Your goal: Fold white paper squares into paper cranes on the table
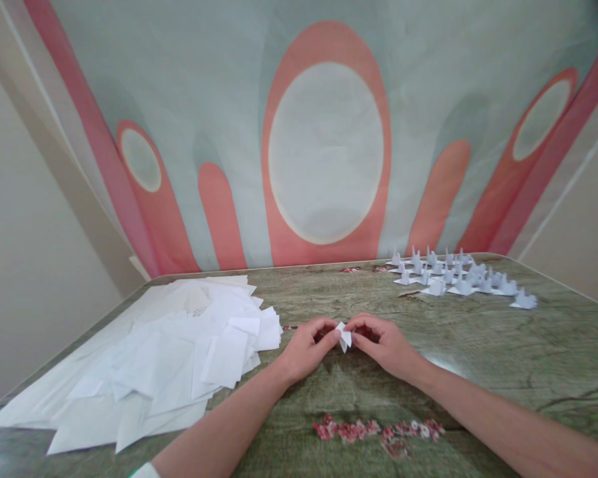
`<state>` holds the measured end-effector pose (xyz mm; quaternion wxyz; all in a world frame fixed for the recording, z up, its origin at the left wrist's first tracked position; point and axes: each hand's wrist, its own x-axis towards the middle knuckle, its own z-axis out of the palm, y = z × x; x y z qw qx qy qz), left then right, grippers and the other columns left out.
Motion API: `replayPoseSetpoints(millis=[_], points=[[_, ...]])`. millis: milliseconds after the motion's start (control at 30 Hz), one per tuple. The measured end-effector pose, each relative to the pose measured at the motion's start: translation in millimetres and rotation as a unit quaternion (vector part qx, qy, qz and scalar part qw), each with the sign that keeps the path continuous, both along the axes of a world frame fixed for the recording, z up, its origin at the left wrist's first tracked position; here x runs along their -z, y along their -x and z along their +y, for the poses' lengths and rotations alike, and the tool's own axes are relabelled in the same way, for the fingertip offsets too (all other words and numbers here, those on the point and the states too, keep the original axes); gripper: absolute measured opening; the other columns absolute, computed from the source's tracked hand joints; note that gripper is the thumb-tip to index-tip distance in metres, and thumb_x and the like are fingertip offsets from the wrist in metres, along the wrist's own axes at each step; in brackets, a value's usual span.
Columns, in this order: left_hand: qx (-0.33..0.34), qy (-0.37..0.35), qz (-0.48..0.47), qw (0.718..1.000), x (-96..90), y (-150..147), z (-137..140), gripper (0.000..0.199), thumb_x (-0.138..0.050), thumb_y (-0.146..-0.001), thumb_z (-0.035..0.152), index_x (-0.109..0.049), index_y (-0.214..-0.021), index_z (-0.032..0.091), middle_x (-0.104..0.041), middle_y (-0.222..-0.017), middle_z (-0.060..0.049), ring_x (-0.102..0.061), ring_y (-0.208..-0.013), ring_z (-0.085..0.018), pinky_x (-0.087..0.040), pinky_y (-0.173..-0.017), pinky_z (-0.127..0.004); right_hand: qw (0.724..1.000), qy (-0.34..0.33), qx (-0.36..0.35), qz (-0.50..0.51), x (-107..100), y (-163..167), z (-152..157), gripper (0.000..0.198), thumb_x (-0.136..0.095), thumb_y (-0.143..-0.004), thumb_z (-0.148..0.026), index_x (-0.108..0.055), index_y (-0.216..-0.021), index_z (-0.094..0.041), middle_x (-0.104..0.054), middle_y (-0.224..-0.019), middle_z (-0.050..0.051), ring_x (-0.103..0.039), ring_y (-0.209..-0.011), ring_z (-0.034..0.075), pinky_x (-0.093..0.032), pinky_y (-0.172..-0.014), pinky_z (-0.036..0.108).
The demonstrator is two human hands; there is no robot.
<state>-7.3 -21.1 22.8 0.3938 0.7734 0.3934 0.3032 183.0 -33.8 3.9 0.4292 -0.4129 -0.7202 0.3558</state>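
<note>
A small piece of folded white paper (344, 337) is pinched between both hands, just above the middle of the table. My left hand (309, 345) grips its left side with thumb and fingers. On the other side, my right hand (381, 340) holds it the same way, fingers closed. The paper has pointed flaps, one aimed downward; its covered parts are hidden behind the fingertips. Left of my left hand lies a wide, loose pile of white paper sheets (164, 358), with smaller cut pieces (228, 355) on its near right edge.
Several folded white paper figures (462, 284) stand in rows at the back right of the table. The wood-patterned tabletop (503, 352) carries a printed pink flower band (373, 430) near me. Behind the table hangs a grey-green backdrop with coral shapes (326, 245).
</note>
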Motion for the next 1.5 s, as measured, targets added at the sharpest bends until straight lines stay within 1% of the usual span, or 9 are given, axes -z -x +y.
replayPoseSetpoints(millis=[100,233,467,633,800,933,1067,1267,1500], points=[[-0.006,-0.001,0.002,1.0,0.7,0,-1,0.034,-0.051,-0.082,0.039,-0.056,-0.106,0.016,-0.063,-0.084,-0.003,-0.055,-0.073,-0.014,-0.042,-0.066,-0.023,1.0,0.009,0.004,0.005,1,0,2,0.013,-0.053,-0.081,-0.025,-0.062,-0.085,-0.018,-0.059,-0.08,0.002,-0.054,-0.068,0.013,-0.042,-0.061,0.024],[-0.012,-0.017,-0.001,1.0,4.2,-1,0,0.034,-0.057,-0.078,0.038,-0.058,-0.105,0.016,-0.064,-0.086,-0.004,-0.055,-0.073,-0.014,-0.043,-0.068,-0.024,1.0,0.014,0.0,-0.001,-1,0,1,0.016,-0.053,-0.082,-0.03,-0.064,-0.084,-0.018,-0.061,-0.078,0.002,-0.054,-0.067,0.013,-0.042,-0.061,0.024],[-0.009,-0.006,-0.008,1.0,4.4,-1,1,0.024,-0.053,-0.08,0.032,-0.062,-0.095,0.015,-0.067,-0.085,-0.004,-0.059,-0.075,-0.015,-0.044,-0.069,-0.024,0.999,0.05,-0.002,-0.005,0,0,0,0.019,-0.053,-0.082,-0.033,-0.062,-0.081,-0.016,-0.057,-0.064,0.0,-0.05,-0.059,0.012,-0.04,-0.056,0.023],[-0.022,-0.013,0.012,1.0,1.5,-3,-2,0.019,-0.055,-0.078,0.029,-0.065,-0.085,0.014,-0.066,-0.076,-0.002,-0.056,-0.067,-0.013,-0.043,-0.063,-0.023,0.994,0.094,-0.01,0.051,2,4,0,0.018,-0.056,-0.079,-0.034,-0.055,-0.084,-0.017,-0.055,-0.065,-0.002,-0.05,-0.057,0.01,-0.041,-0.053,0.022],[-0.025,-0.004,0.001,1.0,0.6,-5,-3,0.016,-0.056,-0.077,0.026,-0.064,-0.08,0.013,-0.065,-0.073,-0.002,-0.055,-0.065,-0.012,-0.043,-0.063,-0.022,0.993,0.096,-0.022,0.071,4,6,-1,0.017,-0.058,-0.078,-0.032,-0.053,-0.083,-0.017,-0.054,-0.065,-0.003,-0.05,-0.058,0.01,-0.039,-0.053,0.021],[-0.041,0.005,-0.028,0.999,5.1,-7,-1,0.015,-0.059,-0.075,0.025,-0.06,-0.083,0.013,-0.063,-0.071,-0.002,-0.055,-0.064,-0.012,-0.043,-0.062,-0.023,0.992,0.095,-0.03,0.079,5,7,-2,0.018,-0.057,-0.079,-0.032,-0.053,-0.086,-0.017,-0.058,-0.07,-0.001,-0.053,-0.062,0.011,-0.04,-0.056,0.022],[-0.043,0.024,-0.066,0.997,11.5,-6,1,0.024,-0.062,-0.073,0.025,-0.055,-0.093,0.014,-0.063,-0.075,-0.002,-0.058,-0.068,-0.013,-0.045,-0.066,-0.025,0.991,0.103,-0.032,0.086,5,8,0,0.021,-0.058,-0.078,-0.033,-0.053,-0.089,-0.016,-0.059,-0.071,-0.001,-0.054,-0.064,0.011,-0.041,-0.058,0.023],[-0.025,0.094,-0.141,0.985,16.2,-2,7,0.023,-0.046,-0.085,0.034,-0.052,-0.097,0.015,-0.064,-0.084,-0.004,-0.061,-0.076,-0.015,-0.047,-0.073,-0.028,0.986,0.122,-0.01,0.114,4,6,4,0.025,-0.058,-0.077,-0.037,-0.051,-0.09,-0.017,-0.058,-0.069,-0.001,-0.051,-0.059,0.01,-0.04,-0.053,0.023],[-0.051,0.019,-0.044,0.998,12.3,-2,7,0.028,-0.049,-0.082,0.04,-0.056,-0.075,0.014,-0.059,-0.069,-0.001,-0.054,-0.067,-0.013,-0.043,-0.063,-0.023,0.985,0.117,0.014,0.127,2,5,3,0.027,-0.06,-0.075,-0.039,-0.052,-0.09,-0.017,-0.057,-0.069,-0.002,-0.05,-0.057,0.01,-0.038,-0.052,0.023]])
